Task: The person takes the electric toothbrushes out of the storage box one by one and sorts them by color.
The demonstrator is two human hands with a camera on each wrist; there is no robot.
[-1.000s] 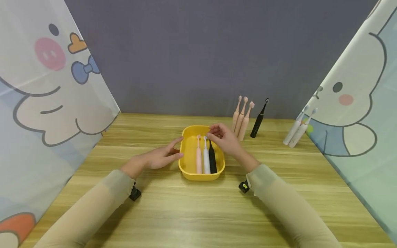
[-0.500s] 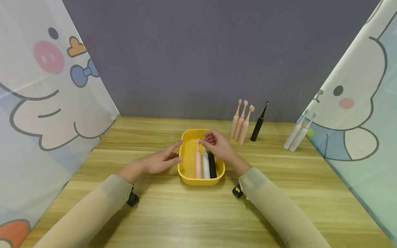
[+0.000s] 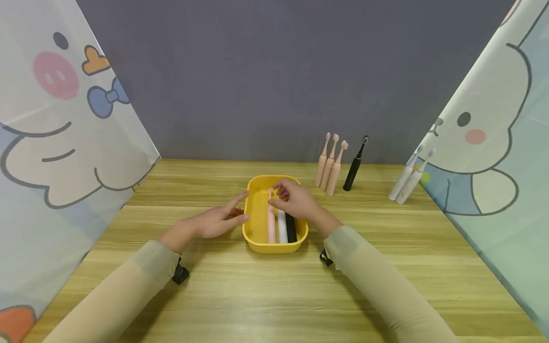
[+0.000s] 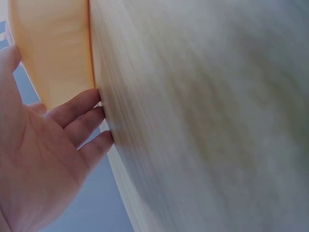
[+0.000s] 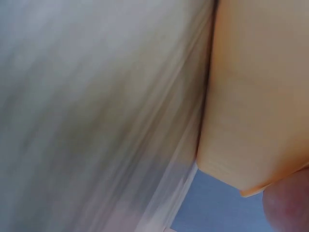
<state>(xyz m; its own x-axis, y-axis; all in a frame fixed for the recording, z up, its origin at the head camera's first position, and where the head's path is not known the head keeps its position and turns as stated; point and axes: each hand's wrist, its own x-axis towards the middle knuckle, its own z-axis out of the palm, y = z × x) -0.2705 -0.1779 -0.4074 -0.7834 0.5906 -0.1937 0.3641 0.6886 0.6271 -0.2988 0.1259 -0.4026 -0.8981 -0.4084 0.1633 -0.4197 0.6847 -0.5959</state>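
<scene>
A yellow tray (image 3: 275,248) holds three electric toothbrushes side by side: a pink toothbrush (image 3: 271,227), a white toothbrush (image 3: 282,229) and a black toothbrush (image 3: 291,230). My left hand (image 3: 216,222) touches the tray's left side with thumb and fingers spread; in the left wrist view, that hand (image 4: 46,140) has fingertips down at the table beside the tray wall (image 4: 53,53). Over the tray, my right hand (image 3: 297,200) has its thumb at the pink toothbrush's neck, fingers bent and apart from the thumb. It covers the white and black brush heads.
Behind the tray to the right stand three pink toothbrushes (image 3: 327,172) and one black toothbrush (image 3: 352,173). Two white toothbrushes (image 3: 409,183) stand farther right. A grey wall (image 3: 240,85) closes the back of the wooden table (image 3: 266,295), with cartoon-printed cloths at both sides.
My right hand has moved left across the tray, from above the black toothbrush to the pink one's neck. My left hand has stayed at the tray's left side.
</scene>
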